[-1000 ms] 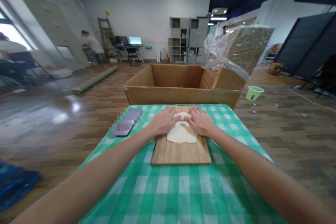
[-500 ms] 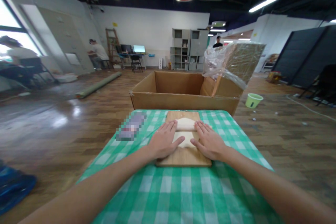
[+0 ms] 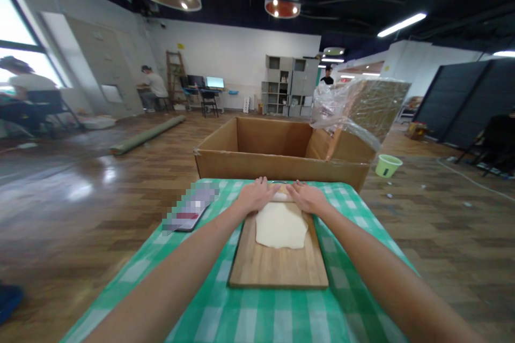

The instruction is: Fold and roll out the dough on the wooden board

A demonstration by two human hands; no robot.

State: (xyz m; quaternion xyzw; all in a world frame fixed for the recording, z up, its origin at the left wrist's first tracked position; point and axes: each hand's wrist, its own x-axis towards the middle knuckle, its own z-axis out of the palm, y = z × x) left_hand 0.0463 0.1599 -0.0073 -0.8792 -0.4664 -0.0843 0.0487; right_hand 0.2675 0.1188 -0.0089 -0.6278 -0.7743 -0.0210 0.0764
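A pale rolling pin (image 3: 280,197) lies crosswise at the far edge of a flat sheet of dough (image 3: 280,226). The dough is spread on a wooden cutting board (image 3: 278,269). My left hand (image 3: 259,194) lies flat over the pin's left end, with its fingers stretched forward and its thumb pointing inward. Over the right end rests my right hand (image 3: 306,196), likewise open and pressing from above. Both hands cover the pin's ends, so only its middle shows.
A green checked cloth (image 3: 249,311) covers the table. A pixelated phone-like object (image 3: 191,211) lies on its left side. Beyond the table stands a large open cardboard box (image 3: 277,163) with plastic-wrapped board (image 3: 376,102). A green bucket (image 3: 388,166) sits on the floor at right.
Both hands and the rolling pin have moved away from me, from the middle of the dough to its far edge. More of the dough and board now shows. The view has tilted up slightly.
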